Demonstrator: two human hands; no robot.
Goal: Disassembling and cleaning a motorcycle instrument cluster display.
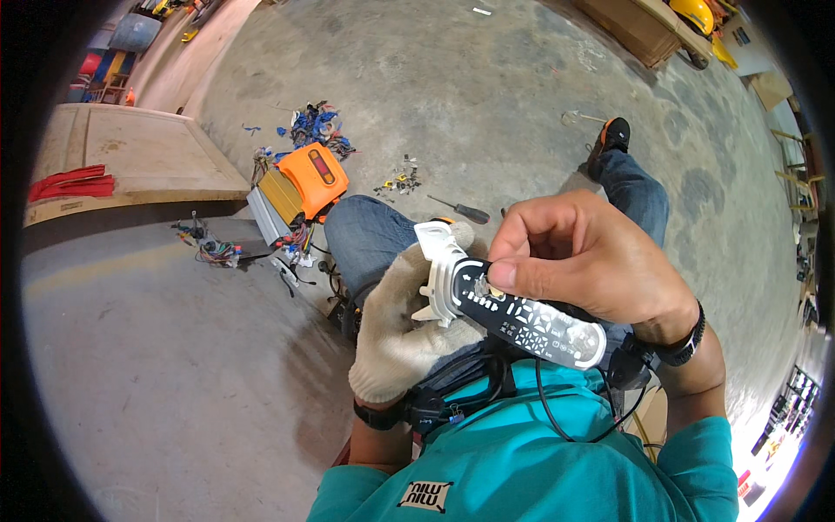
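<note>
My left hand (396,326), in a cream knitted glove, holds a white plastic housing (444,271) in front of my lap. A long display panel (532,326) with a black face, white segment markings and a rounded white end extends from it to the lower right. My bare right hand (591,261) is closed, its thumb and index finger pinching the panel's upper edge near the housing. The tips of its other fingers curl inward. A piece of white plastic (435,238) sticks up at the housing's top. Whether the panel and housing are joined, I cannot tell.
An orange casing (317,178) lies left of my knee, with tangled wires (317,126) behind it and a wire harness (217,250) nearby. Ahead are a screwdriver (470,212) and small loose parts (402,181). Red gloves (74,183) rest on a wooden board (148,143).
</note>
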